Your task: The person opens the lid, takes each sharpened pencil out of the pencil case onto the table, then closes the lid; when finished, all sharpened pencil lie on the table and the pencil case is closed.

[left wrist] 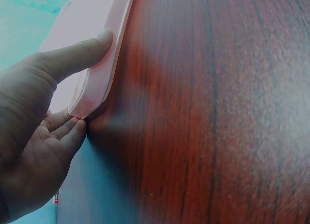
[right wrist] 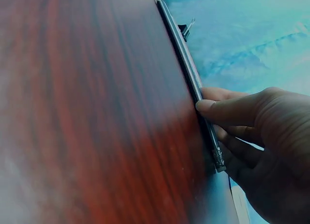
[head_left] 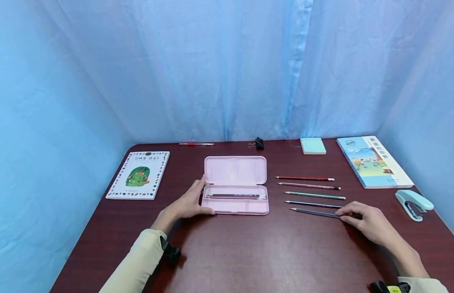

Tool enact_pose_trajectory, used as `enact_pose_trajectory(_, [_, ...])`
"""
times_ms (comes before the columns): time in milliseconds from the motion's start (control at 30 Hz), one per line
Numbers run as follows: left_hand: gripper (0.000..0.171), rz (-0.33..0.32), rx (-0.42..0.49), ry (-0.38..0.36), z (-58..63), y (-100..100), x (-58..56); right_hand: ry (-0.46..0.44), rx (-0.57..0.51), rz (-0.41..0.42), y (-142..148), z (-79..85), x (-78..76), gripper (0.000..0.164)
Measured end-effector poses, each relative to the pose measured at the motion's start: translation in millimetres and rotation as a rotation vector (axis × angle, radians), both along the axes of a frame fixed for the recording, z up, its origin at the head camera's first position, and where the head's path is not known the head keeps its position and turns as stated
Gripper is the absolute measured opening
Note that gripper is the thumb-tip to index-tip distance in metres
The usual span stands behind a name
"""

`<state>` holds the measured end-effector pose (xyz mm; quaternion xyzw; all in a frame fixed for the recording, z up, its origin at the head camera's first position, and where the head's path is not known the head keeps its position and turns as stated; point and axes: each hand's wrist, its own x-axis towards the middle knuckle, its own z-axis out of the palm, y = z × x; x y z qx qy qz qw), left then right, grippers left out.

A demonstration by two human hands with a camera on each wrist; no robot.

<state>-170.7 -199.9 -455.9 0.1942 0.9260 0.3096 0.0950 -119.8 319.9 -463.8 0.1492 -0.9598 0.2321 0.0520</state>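
Observation:
An open pink pencil case (head_left: 257, 206) lies mid-table with its lid folded back, and a few pencils (head_left: 234, 195) rest in its long compartment. My left hand (head_left: 190, 202) holds its left end, the thumb (left wrist: 92, 50) against the front wall and the fingers round the corner. To the right of the case several pencils lie in a spread row: red (head_left: 303, 178), dark pink (head_left: 309, 186), green (head_left: 314, 195) and dark ones. My right hand (head_left: 366, 221) pinches the nearest dark striped pencil (right wrist: 181, 52) near its eraser end; this pencil lies at the table surface.
A picture book (head_left: 139, 175) lies at left. Along the back are a red pen (head_left: 196, 144), a black binder clip (head_left: 259, 143) and a pale blue notepad (head_left: 312, 145). A thick book (head_left: 373, 162) and a mint stapler (head_left: 413, 204) are at right. Blue curtains (head_left: 227, 69) enclose the table.

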Motion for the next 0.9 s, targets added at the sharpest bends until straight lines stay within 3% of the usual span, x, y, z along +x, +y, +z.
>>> enact_pose_trajectory(200, [0.12, 0.002, -0.012, -0.009, 0.8, 0, 0.3, 0.067, -0.042, 0.035, -18, 15.5, -1.2, 0.016])
enact_pose_trajectory(433, [0.12, -0.006, -0.009, 0.006, 2.4, 1, 1.3, 0.113, -0.129, 0.19, -83, 38.3, -25.4, 0.022])
enact_pose_trajectory(733, [0.12, -0.012, 0.003, 0.036, 2.2, 2, 0.9, -0.007, -0.274, 0.392, -173, 29.1, -60.8, 0.026])
enact_pose_trajectory(900, [0.12, -0.017, 0.004, 0.038, 1.7, 1, 0.5, -0.073, -0.259, 0.46, -206, 20.5, -69.4, 0.028])
